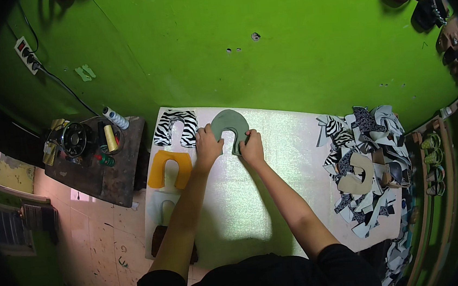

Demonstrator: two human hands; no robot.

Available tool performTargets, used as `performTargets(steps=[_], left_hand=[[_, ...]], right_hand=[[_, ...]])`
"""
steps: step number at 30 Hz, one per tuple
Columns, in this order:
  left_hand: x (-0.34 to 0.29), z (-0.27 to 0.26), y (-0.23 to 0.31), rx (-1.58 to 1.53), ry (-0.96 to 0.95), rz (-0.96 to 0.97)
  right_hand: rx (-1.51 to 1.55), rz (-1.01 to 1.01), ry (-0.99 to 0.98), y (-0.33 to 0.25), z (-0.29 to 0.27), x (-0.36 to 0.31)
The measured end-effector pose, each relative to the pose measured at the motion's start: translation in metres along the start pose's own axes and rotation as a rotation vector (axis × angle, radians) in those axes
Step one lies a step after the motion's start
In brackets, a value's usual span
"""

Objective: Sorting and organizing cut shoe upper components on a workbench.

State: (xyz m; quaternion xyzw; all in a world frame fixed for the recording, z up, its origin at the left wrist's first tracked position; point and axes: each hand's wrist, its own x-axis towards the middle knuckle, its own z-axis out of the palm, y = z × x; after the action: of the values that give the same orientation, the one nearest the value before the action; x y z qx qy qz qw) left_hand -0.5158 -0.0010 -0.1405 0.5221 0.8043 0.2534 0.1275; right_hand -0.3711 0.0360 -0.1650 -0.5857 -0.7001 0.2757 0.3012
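A grey-green U-shaped piece, seemingly of several layers, lies at the far middle of the white table with its rounded end toward the wall. My left hand is closed on its left leg, and my right hand grips the right leg near its tip. Fingers partly hide both legs. Left of my left hand lie a zebra-striped U-shaped piece and, nearer, a yellow one. A pale U-shaped piece and a dark brown piece come nearer still, partly behind my left forearm.
A heap of scraps with a beige curved piece covers the white table's right end. On the left, a dark sewing-machine table carries thread cones. A green wall rises behind; a shoe rack stands right.
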Motion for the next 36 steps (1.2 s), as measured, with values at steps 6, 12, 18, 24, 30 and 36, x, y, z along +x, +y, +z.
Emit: performTargets(steps=[6, 12, 18, 24, 30, 36], left_hand=[[0.001, 0.015, 0.003, 0.218, -0.037, -0.014], [0.009, 0.027, 0.002, 0.298, -0.092, -0.061], [0.009, 0.036, 0.002, 0.358, -0.035, -0.057], [0.007, 0.055, -0.007, 0.488, 0.055, -0.038], [0.006, 0.056, 0.0, 0.522, 0.026, -0.051], [-0.009, 0.056, -0.01, 0.477, 0.124, -0.04]], right_hand=[[-0.266, 0.233, -0.121, -0.044, -0.014, -0.005], [-0.378, 0.376, -0.19, -0.047, 0.006, 0.008], [-0.416, 0.321, -0.132, -0.035, 0.023, 0.01], [-0.396, 0.176, -0.086, -0.018, 0.03, 0.006], [-0.362, 0.094, -0.158, -0.017, 0.014, 0.005], [-0.259, -0.074, -0.106, -0.018, -0.016, -0.031]])
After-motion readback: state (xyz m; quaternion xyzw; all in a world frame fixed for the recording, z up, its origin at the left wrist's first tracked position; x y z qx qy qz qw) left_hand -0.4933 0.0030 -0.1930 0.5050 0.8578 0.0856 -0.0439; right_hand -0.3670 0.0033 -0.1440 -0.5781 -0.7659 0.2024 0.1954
